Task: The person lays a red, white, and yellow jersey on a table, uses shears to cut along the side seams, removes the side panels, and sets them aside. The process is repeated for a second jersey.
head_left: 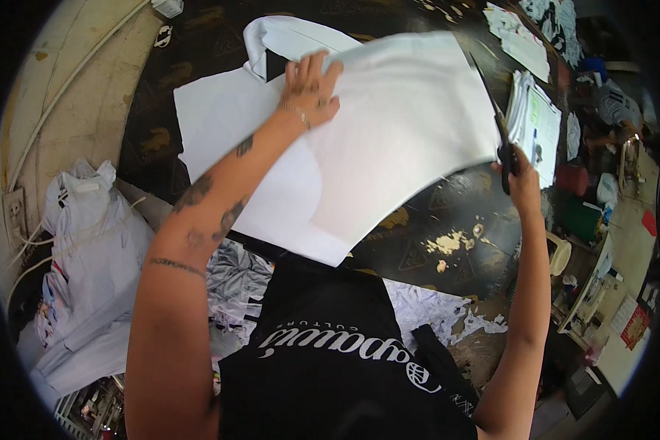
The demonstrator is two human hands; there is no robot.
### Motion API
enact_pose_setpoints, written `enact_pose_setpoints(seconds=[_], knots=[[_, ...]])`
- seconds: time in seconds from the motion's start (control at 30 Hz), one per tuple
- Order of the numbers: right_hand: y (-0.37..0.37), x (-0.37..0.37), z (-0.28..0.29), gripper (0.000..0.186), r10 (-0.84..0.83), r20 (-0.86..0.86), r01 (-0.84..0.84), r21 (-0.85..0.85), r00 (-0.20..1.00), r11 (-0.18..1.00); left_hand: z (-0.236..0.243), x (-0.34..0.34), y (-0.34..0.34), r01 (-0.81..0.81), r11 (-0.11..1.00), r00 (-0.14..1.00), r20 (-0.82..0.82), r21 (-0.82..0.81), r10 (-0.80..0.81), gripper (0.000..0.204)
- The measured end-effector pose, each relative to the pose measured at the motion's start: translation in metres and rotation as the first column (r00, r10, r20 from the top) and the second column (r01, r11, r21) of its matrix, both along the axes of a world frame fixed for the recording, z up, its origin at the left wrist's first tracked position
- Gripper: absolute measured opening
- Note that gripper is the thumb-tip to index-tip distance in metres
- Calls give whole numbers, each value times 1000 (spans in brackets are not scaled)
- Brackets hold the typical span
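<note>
Dark table, scraps on the floor.
Left hand lies flat on white cloth; right hand grips scissors; red card far right.

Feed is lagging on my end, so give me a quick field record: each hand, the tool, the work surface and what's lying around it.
left hand: flat on the white fabric sheet, pressing it down
right hand: grips black scissors, blades along the sheet's right edge
surface: dark worn table
under sheet: more white pieces
right of sheet: stack of papers
left of table: tied pale bag
near edge: white offcuts
</note>
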State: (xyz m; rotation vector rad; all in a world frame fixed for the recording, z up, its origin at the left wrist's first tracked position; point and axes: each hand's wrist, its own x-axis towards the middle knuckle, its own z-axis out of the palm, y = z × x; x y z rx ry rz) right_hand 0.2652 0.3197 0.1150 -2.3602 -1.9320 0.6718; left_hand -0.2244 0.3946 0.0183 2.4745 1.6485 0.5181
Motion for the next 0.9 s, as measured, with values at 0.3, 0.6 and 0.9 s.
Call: enact_pose_setpoints(seconds=[0.3,0.6,0.9], knots=[[-202,59,16,77,-240,-621,-368,-685,746,629,-6,81,-304,126,991,950,294,-56,-104,31],[-128,-33,-44,85,52,-699,-607,-580,714,544,-25,107,-334,-72,989,981,187,130,47,29],[-114,-78,-34,75,309,-603,-644,-480,735,595,-29,113,-341,-120,984,971,221,136,88,26]])
